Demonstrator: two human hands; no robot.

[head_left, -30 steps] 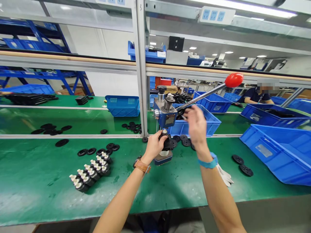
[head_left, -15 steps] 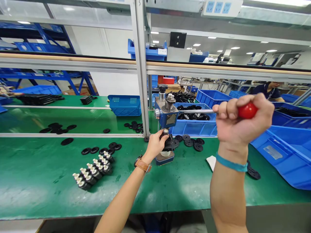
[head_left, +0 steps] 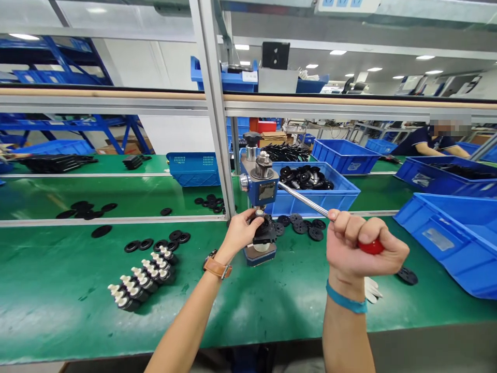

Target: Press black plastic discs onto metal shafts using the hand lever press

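Note:
A small blue hand press (head_left: 264, 190) stands on the green bench in front of me. My right hand (head_left: 355, 246) is wrapped round its metal lever (head_left: 306, 201), with the red knob (head_left: 371, 246) showing between the fingers. The lever slopes down to the right. Under the ram, my left hand (head_left: 241, 231) pinches a black plastic part (head_left: 264, 231), which my fingers partly cover. Left of the press, rows of black pieces with white tops (head_left: 142, 280) stand on the bench. Flat black discs (head_left: 300, 227) lie just right of the press.
Behind the press stands a blue bin (head_left: 320, 199) of black parts. A large blue bin (head_left: 442, 235) sits at the right, near a white glove (head_left: 371, 290). A metal post (head_left: 217, 103) rises behind the bench. Another person (head_left: 430, 140) is at the far right.
My right hand has pulled the lever down from about level to a slope. My left hand stays at the black part under the ram. The view has shifted slightly.

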